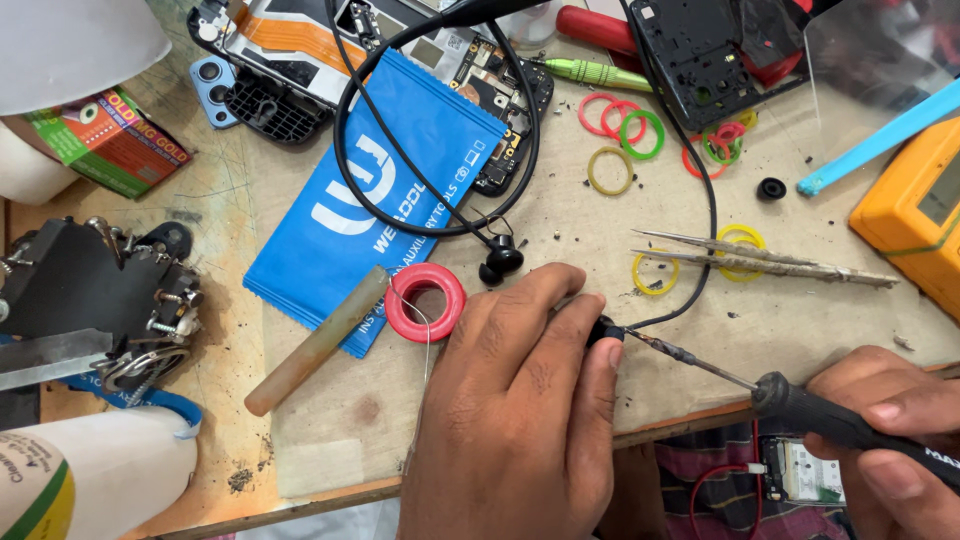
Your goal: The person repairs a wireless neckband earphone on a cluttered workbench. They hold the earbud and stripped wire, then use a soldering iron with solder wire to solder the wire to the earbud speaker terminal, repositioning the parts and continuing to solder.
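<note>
— Start at the left. What is the left hand (520, 400) doing?

— It sits at the near edge of the table (560, 215), fingers curled down and pinched on a small black piece (603, 330) at the end of a thin black cable (712, 200). The piece is mostly hidden under the fingertips, so I cannot tell just what it is. The cable runs from there away toward the far edge.

— And moving right?

— The soldering iron (800, 405). Its dark, crusted tip (680, 352) points left and slightly away, toward the pinched piece. The long axis slants from the near right corner up to the left hand's fingertips, and the tip appears to touch the piece or sit just beside it.

— Who holds it?

— The right hand (885, 440), clenched around the black handle, low at the near right corner, partly out of view.

— So which hand is nearer the joint?

— The left, right on it. The right hand is well apart, reaching it only through the iron's length.

— Anything close by?

— A red spool of solder wire (427, 302) just left of the left hand, a wooden stick (318, 340) beside it, and metal tweezers (770, 260) lying crosswise beyond the iron, over yellow rubber bands (655, 275).
</note>
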`<action>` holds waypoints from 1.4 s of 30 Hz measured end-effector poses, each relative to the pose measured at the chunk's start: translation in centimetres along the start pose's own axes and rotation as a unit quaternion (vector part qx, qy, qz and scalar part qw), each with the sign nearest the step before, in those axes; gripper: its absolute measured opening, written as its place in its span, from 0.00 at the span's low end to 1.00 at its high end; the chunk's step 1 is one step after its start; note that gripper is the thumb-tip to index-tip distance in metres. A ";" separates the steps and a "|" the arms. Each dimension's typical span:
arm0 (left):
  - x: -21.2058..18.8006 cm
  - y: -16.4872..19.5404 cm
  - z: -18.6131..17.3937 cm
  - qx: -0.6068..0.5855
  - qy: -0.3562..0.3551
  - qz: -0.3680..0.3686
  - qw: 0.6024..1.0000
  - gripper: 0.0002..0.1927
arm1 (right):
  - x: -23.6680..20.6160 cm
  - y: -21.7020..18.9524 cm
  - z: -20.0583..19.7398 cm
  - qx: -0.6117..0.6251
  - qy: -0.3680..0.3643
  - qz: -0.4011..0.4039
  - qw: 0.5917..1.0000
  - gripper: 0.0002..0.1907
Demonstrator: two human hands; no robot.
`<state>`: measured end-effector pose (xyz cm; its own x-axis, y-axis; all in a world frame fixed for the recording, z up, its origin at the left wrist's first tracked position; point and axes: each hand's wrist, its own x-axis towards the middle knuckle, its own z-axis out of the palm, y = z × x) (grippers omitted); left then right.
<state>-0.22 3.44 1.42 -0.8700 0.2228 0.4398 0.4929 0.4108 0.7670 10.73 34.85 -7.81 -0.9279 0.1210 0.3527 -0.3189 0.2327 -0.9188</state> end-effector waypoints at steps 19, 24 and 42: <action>0.5 0.6 -1.3 -0.039 -0.019 0.035 0.998 0.10 | -0.9 3.3 -1.3 0.070 0.032 -0.046 0.996 0.11; 0.5 0.5 -1.0 0.000 -0.019 0.067 0.998 0.13 | -2.4 4.2 -2.6 0.117 0.073 0.003 0.990 0.14; 0.9 0.6 -0.1 0.004 0.009 -0.013 1.000 0.13 | -1.2 2.3 -1.5 0.064 0.008 -0.040 0.997 0.16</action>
<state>-0.73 3.76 2.33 -0.8825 0.1962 0.4274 0.4694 0.4229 0.7751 11.35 36.65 -10.08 -0.8961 0.1220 0.4267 -0.4139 0.1172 -0.9028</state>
